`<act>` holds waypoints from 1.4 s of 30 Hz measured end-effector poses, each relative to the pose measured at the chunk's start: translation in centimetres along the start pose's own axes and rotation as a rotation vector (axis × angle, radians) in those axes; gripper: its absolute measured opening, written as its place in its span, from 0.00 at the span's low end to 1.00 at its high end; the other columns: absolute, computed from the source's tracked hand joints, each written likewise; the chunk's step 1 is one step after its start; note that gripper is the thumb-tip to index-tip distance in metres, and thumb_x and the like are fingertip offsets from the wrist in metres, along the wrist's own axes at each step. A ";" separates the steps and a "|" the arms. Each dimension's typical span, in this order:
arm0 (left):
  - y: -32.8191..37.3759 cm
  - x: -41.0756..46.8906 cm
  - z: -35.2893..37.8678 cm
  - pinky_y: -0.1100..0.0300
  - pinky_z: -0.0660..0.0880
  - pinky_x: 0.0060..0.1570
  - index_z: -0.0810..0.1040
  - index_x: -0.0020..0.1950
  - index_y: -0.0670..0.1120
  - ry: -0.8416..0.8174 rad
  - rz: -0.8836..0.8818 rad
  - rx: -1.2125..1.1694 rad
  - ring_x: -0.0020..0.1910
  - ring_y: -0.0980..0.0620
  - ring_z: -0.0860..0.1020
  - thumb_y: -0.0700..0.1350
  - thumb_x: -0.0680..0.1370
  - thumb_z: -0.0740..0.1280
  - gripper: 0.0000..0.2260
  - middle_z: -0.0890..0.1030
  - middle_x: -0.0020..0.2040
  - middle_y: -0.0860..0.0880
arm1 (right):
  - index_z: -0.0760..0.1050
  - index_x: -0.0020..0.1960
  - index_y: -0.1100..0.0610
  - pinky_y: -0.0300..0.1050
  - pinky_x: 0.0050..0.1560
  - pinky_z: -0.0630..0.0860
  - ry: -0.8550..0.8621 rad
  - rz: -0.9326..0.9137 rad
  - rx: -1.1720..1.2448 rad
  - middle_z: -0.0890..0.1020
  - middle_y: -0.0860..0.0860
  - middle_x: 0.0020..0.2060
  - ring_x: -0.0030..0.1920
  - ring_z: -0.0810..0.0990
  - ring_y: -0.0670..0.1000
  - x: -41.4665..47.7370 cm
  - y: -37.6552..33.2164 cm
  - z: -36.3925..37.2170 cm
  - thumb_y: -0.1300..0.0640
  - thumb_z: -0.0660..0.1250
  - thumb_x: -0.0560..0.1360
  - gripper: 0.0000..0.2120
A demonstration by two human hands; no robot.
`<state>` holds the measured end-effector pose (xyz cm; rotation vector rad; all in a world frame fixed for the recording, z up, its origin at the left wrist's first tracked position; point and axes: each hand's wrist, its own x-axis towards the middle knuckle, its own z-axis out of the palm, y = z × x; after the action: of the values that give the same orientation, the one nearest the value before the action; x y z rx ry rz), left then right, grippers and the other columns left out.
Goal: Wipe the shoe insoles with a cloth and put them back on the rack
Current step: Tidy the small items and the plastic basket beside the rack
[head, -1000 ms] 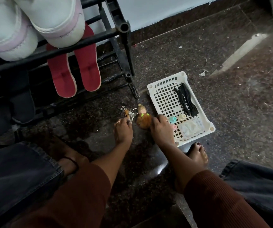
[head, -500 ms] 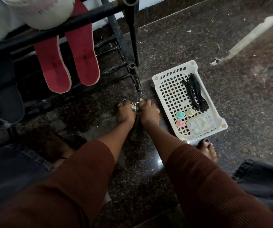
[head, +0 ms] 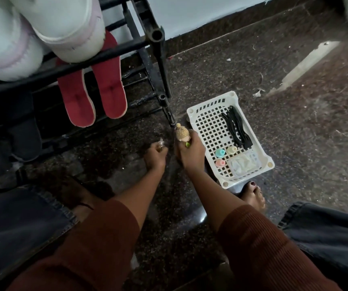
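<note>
Head view looks down on my two forearms, both reaching forward from rust-brown sleeves toward the foot of the black shoe rack (head: 158,66), wrists low over the dark speckled floor (head: 295,127). My right hand (head: 191,153) is curled closed around a small doll-like keychain figure (head: 182,134), its knitted tan head sticking out above my fingers and pointing away from me toward the rack leg; a bit of green shows under my thumb. My left hand (head: 155,157) is also closed, pinching a small metal piece (head: 160,142) at the fingertips; I cannot tell exactly what that piece is. The two hands sit near each other but apart. No cloth shows in either hand. The red insoles (head: 93,97) are on the rack's middle tier, side by side, long axes running from the wall toward me, rounded toes overhanging the front bar and tilted downward. Above them, white fuzzy boots (head: 43,34) rest on the upper bars. Dark shoes (head: 25,139) sit on the lowest tier to the left. Just beside my right hand lies a white perforated basket (head: 192,111) holding black laces (head: 237,128), three small pastel bottles (head: 220,152) and a clear packet (head: 243,163). My bare right foot (head: 253,196) touches the basket's near corner.
</note>
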<state>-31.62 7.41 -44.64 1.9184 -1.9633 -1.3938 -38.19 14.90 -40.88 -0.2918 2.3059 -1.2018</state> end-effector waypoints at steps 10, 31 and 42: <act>3.1 -4.8 0.4 0.69 0.65 0.55 0.77 0.56 0.35 0.102 0.399 -0.139 0.58 0.48 0.71 0.31 0.71 0.68 0.14 0.67 0.66 0.38 | 0.69 0.63 0.56 0.44 0.59 0.71 0.071 -0.023 0.139 0.76 0.51 0.58 0.56 0.75 0.49 0.7 -1.8 -6.5 0.64 0.69 0.68 0.24; 10.7 -1.8 9.1 0.67 0.67 0.30 0.74 0.58 0.36 -0.223 0.139 -0.219 0.43 0.50 0.74 0.41 0.79 0.61 0.12 0.78 0.47 0.43 | 0.65 0.46 0.55 0.45 0.41 0.70 0.107 0.121 0.014 0.75 0.49 0.38 0.40 0.74 0.52 9.3 1.0 -8.1 0.59 0.65 0.69 0.09; 11.4 -2.3 10.2 0.55 0.73 0.52 0.76 0.61 0.36 -0.188 0.040 0.111 0.60 0.42 0.76 0.40 0.81 0.59 0.13 0.78 0.60 0.38 | 0.70 0.55 0.60 0.53 0.53 0.74 0.032 0.157 -0.469 0.75 0.60 0.55 0.54 0.75 0.60 9.8 2.5 -7.5 0.58 0.58 0.76 0.10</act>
<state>-46.01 12.65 -42.44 1.8404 -2.1938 -1.5371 -50.38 17.55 -42.72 -0.2496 2.5643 -0.5836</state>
